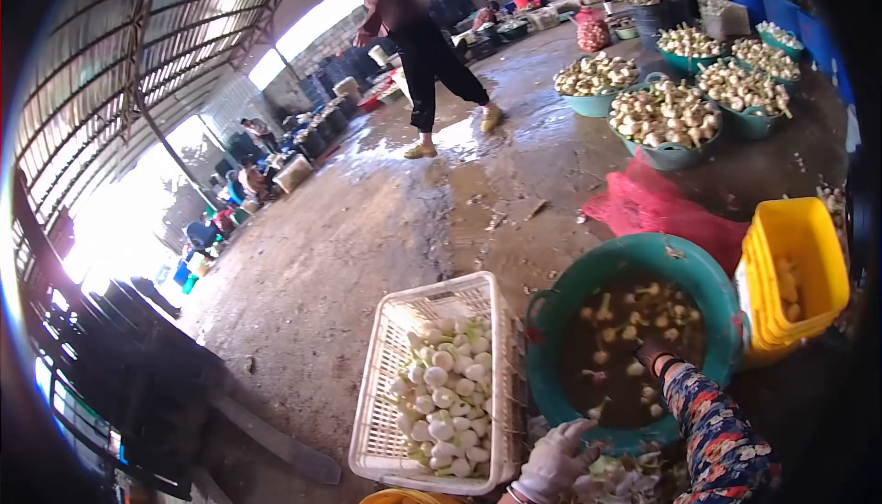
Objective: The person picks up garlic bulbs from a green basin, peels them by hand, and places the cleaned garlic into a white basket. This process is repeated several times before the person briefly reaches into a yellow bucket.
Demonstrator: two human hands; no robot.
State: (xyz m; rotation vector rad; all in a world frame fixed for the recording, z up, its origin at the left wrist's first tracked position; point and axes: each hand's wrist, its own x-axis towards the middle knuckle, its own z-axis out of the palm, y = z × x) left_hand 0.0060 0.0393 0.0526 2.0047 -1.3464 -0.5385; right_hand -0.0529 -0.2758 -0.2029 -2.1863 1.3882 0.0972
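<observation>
A white glove covers my left hand (553, 464), near the bottom edge between the white crate and the green tub. Its fingers are apart, and I see nothing held in them. My right hand (654, 355), below a floral sleeve, reaches into the green tub (542, 371). It looks dark and its fingers are hard to make out at the murky water. Garlic bulbs (630, 331) with stems float around it. Peeled white garlic bulbs (443, 398) are heaped in the white plastic crate (375, 394) to the left. Garlic peelings (620, 484) lie below the tub.
Stacked yellow buckets (767, 274) stand right of the tub, beside a red mesh bag (643, 210). Several basins of garlic (666, 118) stand at upper right. A person (418, 45) walks across the wet floor (340, 237); others work farther back.
</observation>
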